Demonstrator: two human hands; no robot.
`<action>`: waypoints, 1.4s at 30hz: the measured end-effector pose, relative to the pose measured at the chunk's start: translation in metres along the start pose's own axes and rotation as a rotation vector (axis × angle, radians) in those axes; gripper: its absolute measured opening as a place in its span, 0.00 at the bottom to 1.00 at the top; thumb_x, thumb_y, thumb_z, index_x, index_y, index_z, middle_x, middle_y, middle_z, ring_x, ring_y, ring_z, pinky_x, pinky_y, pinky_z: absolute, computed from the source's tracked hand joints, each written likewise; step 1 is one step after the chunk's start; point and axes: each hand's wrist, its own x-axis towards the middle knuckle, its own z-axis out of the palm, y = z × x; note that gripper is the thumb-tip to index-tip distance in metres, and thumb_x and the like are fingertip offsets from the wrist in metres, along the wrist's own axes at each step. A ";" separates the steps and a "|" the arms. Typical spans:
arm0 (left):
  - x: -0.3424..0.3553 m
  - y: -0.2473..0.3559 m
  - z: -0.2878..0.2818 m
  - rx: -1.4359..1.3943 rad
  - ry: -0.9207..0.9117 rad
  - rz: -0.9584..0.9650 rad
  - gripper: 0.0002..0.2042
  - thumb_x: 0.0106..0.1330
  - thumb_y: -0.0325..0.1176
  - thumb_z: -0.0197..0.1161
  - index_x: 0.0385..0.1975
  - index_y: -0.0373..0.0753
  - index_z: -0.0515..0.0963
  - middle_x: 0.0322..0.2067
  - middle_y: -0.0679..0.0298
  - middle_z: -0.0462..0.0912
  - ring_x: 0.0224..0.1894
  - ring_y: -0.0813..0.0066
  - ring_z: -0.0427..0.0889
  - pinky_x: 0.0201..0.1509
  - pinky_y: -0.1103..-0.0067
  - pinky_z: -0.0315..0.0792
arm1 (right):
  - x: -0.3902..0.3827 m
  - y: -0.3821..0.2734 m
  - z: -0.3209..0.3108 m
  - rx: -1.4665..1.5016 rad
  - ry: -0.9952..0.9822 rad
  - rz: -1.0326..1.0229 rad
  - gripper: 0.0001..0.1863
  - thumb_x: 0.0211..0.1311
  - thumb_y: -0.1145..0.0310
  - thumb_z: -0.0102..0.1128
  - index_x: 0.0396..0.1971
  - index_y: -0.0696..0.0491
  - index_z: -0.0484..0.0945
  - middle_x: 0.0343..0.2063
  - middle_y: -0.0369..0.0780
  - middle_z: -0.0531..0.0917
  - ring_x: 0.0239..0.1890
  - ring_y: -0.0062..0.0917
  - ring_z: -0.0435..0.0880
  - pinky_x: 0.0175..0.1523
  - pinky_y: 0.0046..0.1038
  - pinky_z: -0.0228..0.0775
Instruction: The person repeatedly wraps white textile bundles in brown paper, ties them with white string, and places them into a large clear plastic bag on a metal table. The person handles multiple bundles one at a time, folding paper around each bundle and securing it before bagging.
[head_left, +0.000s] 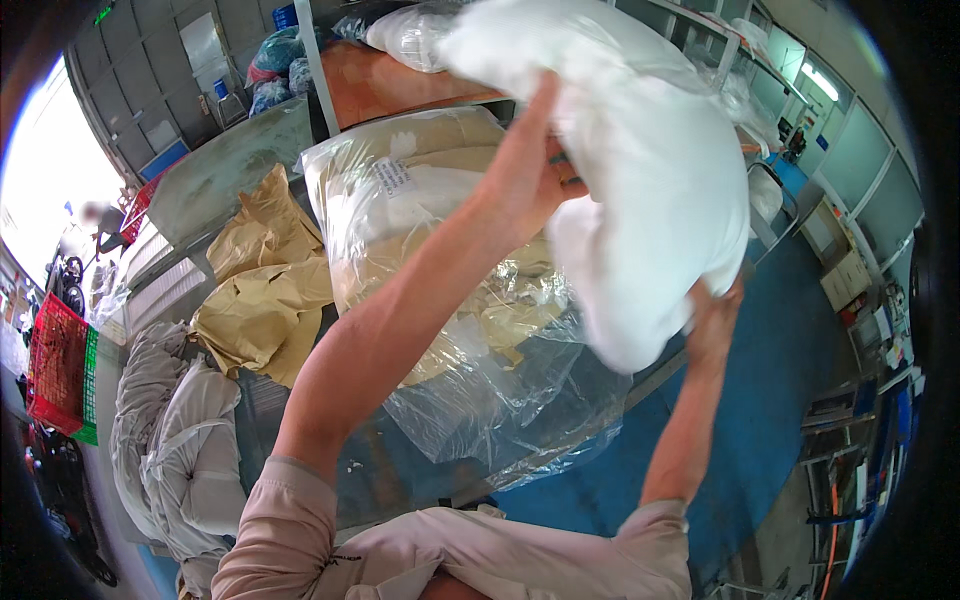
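Observation:
A large white, soft pillow-like bundle (650,190) is held up at the right, slightly blurred. My left hand (545,160) grips its upper left side, fingers partly hidden behind the fabric. My right hand (715,310) grips its lower right end. Below and left of the bundle lies a big clear plastic bag (390,200) with beige paper and white material inside; its loose film hangs toward the front of the grey worktable (280,430).
Crumpled brown paper (260,310) and grey fabric rolls (180,450) lie left. An orange shelf (400,85) with bagged items stands behind. Red and green crates (60,370) and a distant person (100,225) are far left; blue floor (760,420) shows right.

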 end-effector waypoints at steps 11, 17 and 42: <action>-0.177 -0.199 -0.256 1.395 0.338 -0.456 0.29 0.54 0.51 0.74 0.44 0.32 0.77 0.39 0.52 0.85 0.42 0.50 0.83 0.45 0.61 0.75 | -0.021 0.259 -0.051 -0.788 0.247 -0.093 0.16 0.63 0.68 0.59 0.48 0.60 0.80 0.41 0.49 0.86 0.41 0.39 0.86 0.46 0.35 0.76; -0.260 -0.273 -0.272 1.197 0.304 -0.496 0.36 0.53 0.54 0.75 0.55 0.33 0.72 0.45 0.47 0.83 0.45 0.52 0.84 0.50 0.65 0.76 | -0.212 0.281 0.063 -0.437 -0.377 0.650 0.18 0.58 0.61 0.66 0.41 0.60 0.81 0.35 0.50 0.86 0.36 0.38 0.86 0.42 0.37 0.77; -0.203 -0.268 -0.211 1.142 0.261 -0.327 0.50 0.47 0.40 0.81 0.69 0.34 0.56 0.59 0.43 0.70 0.56 0.51 0.75 0.59 0.62 0.72 | -0.238 0.239 0.137 0.728 -0.141 1.418 0.26 0.60 0.71 0.65 0.58 0.58 0.71 0.31 0.39 0.80 0.26 0.22 0.77 0.31 0.21 0.72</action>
